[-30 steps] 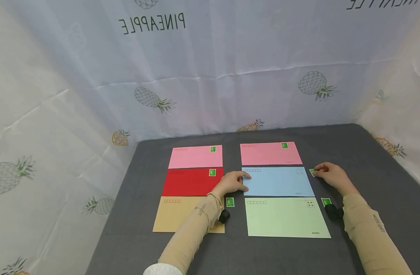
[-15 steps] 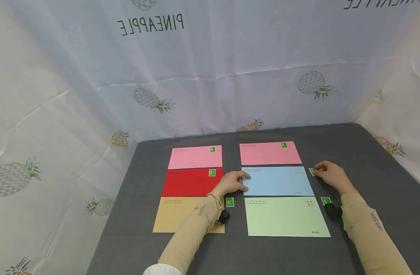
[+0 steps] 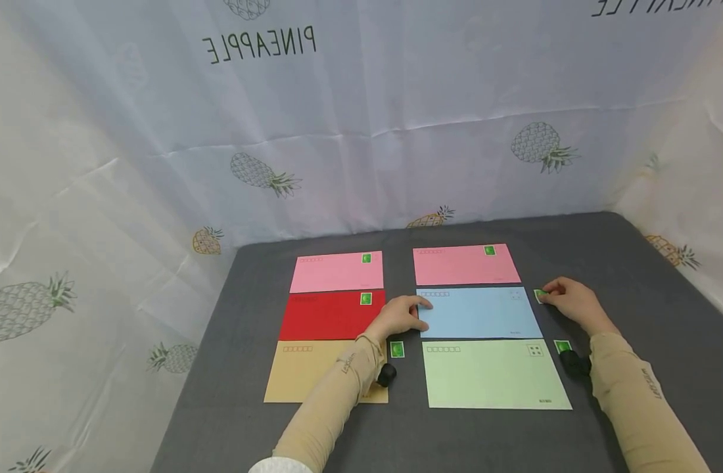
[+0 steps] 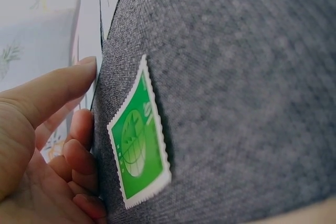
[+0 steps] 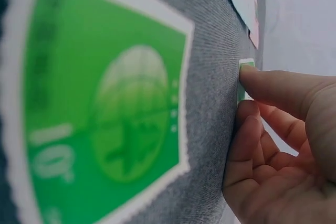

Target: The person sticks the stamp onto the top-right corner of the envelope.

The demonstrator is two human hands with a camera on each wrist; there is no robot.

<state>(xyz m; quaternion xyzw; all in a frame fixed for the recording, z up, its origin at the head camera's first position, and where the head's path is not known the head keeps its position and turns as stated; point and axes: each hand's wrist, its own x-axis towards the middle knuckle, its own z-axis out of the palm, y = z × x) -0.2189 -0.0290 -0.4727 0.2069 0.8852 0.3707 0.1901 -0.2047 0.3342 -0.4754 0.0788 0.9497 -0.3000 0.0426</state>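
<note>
Head view: right hand pinches a green stamp towards the desk's right edge, just off the blue envelope. Left hand half spread, thumb and fingertip on that envelope's left edge. Right wrist view has the thumb covering much of the held stamp, so can't tell if it's fully off the cloth.

Risks, my read:
- Thin pinch on a small flat piece: it could slip or fold if the fingertips only catch an edge.
- Light left-hand contact: the envelope may skid or twist if the right hand pushes on it.
- Black wrist unit overlaps the near-right stamp in head view; a low sweep towards the desk's near edge could drag it.
- Same on the left: middle stamp lies near the left wrist, exposed if that forearm shifts.
</note>
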